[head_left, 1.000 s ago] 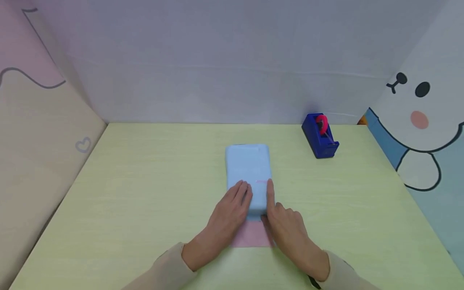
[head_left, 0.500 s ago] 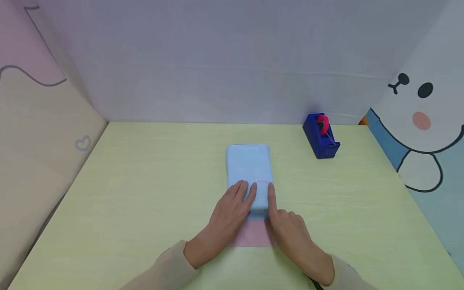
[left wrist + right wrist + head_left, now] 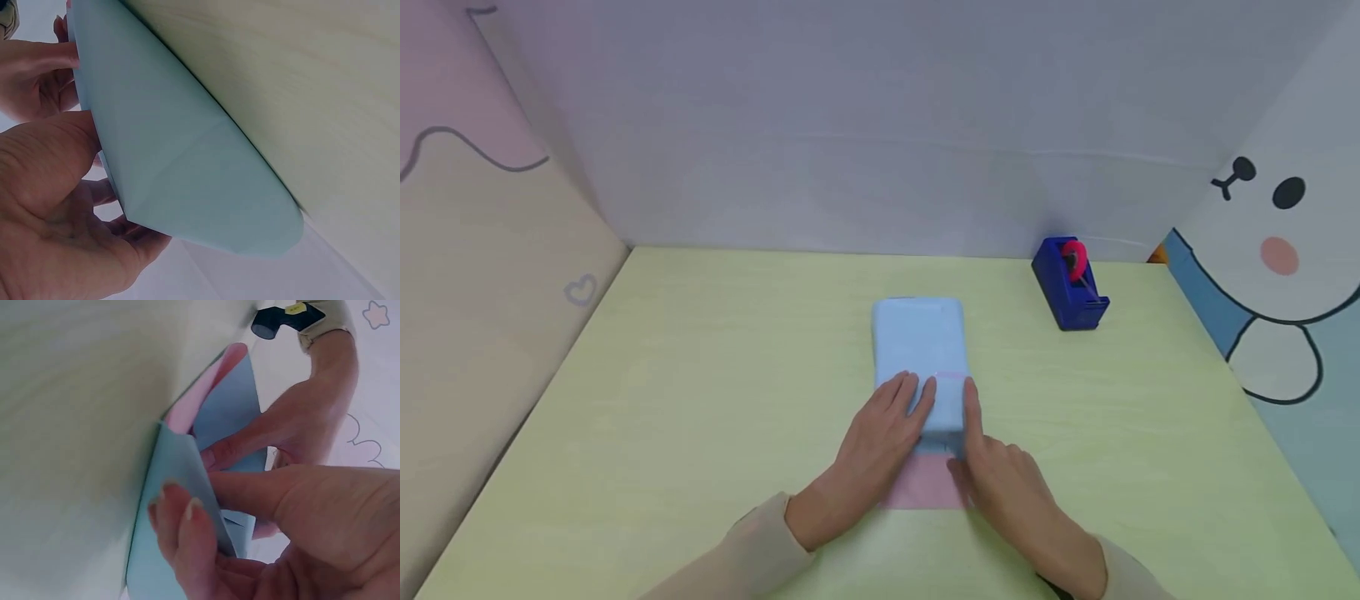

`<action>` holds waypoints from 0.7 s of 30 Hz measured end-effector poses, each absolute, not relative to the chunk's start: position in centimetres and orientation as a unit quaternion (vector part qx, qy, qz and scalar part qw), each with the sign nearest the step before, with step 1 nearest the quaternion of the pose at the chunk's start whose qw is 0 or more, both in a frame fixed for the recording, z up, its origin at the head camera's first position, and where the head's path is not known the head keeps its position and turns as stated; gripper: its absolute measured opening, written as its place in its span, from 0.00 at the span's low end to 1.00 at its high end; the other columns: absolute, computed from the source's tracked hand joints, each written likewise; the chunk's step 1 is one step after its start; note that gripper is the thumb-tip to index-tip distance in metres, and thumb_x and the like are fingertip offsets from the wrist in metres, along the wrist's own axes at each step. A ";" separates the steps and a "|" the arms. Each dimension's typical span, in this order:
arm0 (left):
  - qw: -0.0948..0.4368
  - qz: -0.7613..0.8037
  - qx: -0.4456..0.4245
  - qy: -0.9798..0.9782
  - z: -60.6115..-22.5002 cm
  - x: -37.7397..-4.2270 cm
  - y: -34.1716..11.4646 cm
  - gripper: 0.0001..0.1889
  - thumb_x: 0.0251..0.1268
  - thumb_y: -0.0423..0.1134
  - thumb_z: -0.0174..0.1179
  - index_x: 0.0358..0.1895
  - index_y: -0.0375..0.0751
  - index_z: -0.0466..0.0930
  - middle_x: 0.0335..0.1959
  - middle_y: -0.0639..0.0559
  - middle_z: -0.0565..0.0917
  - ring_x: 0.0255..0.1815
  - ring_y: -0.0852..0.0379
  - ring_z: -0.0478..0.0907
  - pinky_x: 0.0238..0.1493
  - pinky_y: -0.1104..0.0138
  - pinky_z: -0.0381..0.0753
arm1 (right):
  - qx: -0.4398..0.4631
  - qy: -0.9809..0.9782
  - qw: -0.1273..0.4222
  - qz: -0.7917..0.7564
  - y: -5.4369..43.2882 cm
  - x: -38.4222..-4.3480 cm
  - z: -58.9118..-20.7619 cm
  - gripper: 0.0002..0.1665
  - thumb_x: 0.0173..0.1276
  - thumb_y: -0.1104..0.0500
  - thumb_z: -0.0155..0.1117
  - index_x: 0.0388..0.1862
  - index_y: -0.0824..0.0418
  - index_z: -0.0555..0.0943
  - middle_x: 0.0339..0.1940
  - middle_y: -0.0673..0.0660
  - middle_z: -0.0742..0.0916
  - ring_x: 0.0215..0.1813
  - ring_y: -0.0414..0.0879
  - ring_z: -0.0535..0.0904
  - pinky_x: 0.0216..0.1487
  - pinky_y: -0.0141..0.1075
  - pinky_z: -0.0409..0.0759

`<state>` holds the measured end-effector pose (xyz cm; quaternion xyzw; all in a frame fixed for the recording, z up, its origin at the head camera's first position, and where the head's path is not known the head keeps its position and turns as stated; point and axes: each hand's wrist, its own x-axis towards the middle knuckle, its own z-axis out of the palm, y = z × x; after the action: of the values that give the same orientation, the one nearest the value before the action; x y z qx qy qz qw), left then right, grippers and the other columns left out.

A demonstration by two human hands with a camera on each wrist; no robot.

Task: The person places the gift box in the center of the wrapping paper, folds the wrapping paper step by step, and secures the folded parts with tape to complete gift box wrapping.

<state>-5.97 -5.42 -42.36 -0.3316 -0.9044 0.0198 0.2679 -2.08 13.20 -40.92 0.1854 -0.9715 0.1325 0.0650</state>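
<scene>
A box-shaped package (image 3: 921, 337) wrapped in light blue paper lies on the table, a thin pink line crossing its top. From its near end a paper flap (image 3: 925, 485) extends toward me, pink side up. My left hand (image 3: 876, 437) rests on the package's near left part, fingers straight over the top; in the right wrist view its thumb (image 3: 228, 450) presses the near end. With index finger stretched along the right edge, my right hand (image 3: 1011, 487) pinches the blue paper (image 3: 181, 456) at the near right corner, thumb inside the end fold and other fingers outside.
At the back right of the pale green table (image 3: 737, 350) stands a blue tape dispenser (image 3: 1067, 287) with a pink-red roll. A grey back wall (image 3: 850, 150) and printed side panels (image 3: 1285, 275) border the table.
The left index finger has spread away from its neighbours. The right index fingertip has slid slightly nearer along the edge. The package stays in place while the view shifts a little.
</scene>
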 end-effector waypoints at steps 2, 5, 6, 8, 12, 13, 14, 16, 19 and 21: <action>0.265 0.021 -0.333 -0.905 -42.4 -6.0 -5.4 0.26 0.62 0.30 0.70 0.64 0.37 0.79 0.52 0.41 0.80 0.58 0.48 0.77 0.64 0.63 0.75 | 0.177 -0.973 0.056 0.140 13.4 -2.0 -40.7 0.62 0.61 0.59 0.79 0.79 0.72 0.45 0.15 0.54 0.77 0.13 0.44 0.69 0.14 0.38 0.67; 0.262 0.026 -0.334 -0.905 -42.3 -6.0 -5.3 0.25 0.63 0.30 0.68 0.65 0.38 0.78 0.53 0.41 0.80 0.58 0.47 0.76 0.65 0.64 0.74 | 0.167 -0.976 0.047 0.130 13.8 -1.9 -40.3 0.58 0.64 0.56 0.77 0.77 0.76 0.49 0.14 0.54 0.76 0.13 0.46 0.70 0.14 0.39 0.68; 0.260 0.027 -0.335 -0.905 -42.3 -6.0 -5.3 0.25 0.64 0.30 0.68 0.65 0.38 0.78 0.53 0.41 0.80 0.58 0.48 0.76 0.65 0.64 0.74 | 0.163 -0.978 0.044 0.124 13.9 -1.9 -40.1 0.55 0.64 0.55 0.77 0.74 0.77 0.53 0.14 0.54 0.76 0.13 0.46 0.71 0.14 0.39 0.68; 0.255 0.026 -0.337 -0.906 -42.2 -6.0 -5.4 0.25 0.63 0.32 0.70 0.65 0.38 0.78 0.54 0.41 0.79 0.59 0.48 0.76 0.66 0.63 0.74 | 0.159 -0.980 0.034 0.115 14.3 -1.9 -39.9 0.42 0.65 0.54 0.76 0.64 0.77 0.65 0.13 0.54 0.74 0.13 0.47 0.70 0.14 0.39 0.68; 0.239 0.020 -0.340 -0.909 -41.9 -5.9 -5.5 0.32 0.58 0.43 0.77 0.65 0.38 0.78 0.55 0.41 0.79 0.60 0.48 0.76 0.66 0.63 0.73 | 0.169 -0.978 0.025 0.116 14.7 -2.1 -39.8 0.20 0.65 0.54 0.76 0.30 0.63 0.73 0.12 0.50 0.69 0.14 0.43 0.65 0.14 0.37 0.63; 0.235 0.018 -0.340 -0.910 -41.9 -5.9 -5.6 0.34 0.56 0.46 0.78 0.66 0.38 0.78 0.55 0.42 0.79 0.60 0.48 0.76 0.67 0.64 0.73 | 0.176 -0.977 0.029 0.120 14.8 -2.1 -39.9 0.22 0.65 0.55 0.76 0.24 0.60 0.71 0.12 0.49 0.68 0.14 0.42 0.63 0.14 0.36 0.61; 0.232 0.016 -0.340 -0.911 -41.8 -5.9 -5.6 0.36 0.55 0.49 0.79 0.66 0.38 0.78 0.55 0.42 0.79 0.60 0.48 0.76 0.67 0.64 0.73 | 0.182 -0.975 0.033 0.124 14.8 -2.1 -39.9 0.24 0.65 0.55 0.76 0.20 0.57 0.69 0.11 0.48 0.66 0.15 0.41 0.61 0.14 0.35 0.60; 0.228 0.010 -0.340 -0.912 -41.8 -6.0 -5.7 0.38 0.53 0.51 0.80 0.66 0.38 0.78 0.55 0.42 0.79 0.60 0.48 0.75 0.66 0.64 0.73 | 0.189 -0.972 0.041 0.130 14.8 -2.3 -40.0 0.27 0.65 0.56 0.76 0.17 0.55 0.67 0.11 0.46 0.65 0.15 0.39 0.59 0.14 0.33 0.58; 0.231 0.004 -0.342 -0.911 -41.8 -6.0 -5.7 0.37 0.54 0.48 0.80 0.66 0.38 0.78 0.54 0.42 0.79 0.59 0.48 0.76 0.66 0.64 0.74 | 0.179 -0.973 0.033 0.139 14.6 -2.6 -39.9 0.31 0.66 0.52 0.75 0.14 0.54 0.65 0.11 0.46 0.64 0.15 0.38 0.59 0.14 0.32 0.57; 0.238 0.005 -0.343 -0.909 -41.9 -6.0 -5.7 0.33 0.57 0.42 0.78 0.65 0.37 0.79 0.54 0.41 0.79 0.58 0.48 0.76 0.65 0.64 0.74 | 0.165 -0.976 0.027 0.142 14.4 -2.8 -39.8 0.33 0.66 0.47 0.75 0.13 0.54 0.64 0.11 0.46 0.62 0.14 0.39 0.58 0.15 0.32 0.55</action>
<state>-6.01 -5.74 -41.91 -0.3430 -0.9086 0.0054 0.2384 -2.85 14.45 -39.80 0.1653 -0.9756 0.1422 0.0267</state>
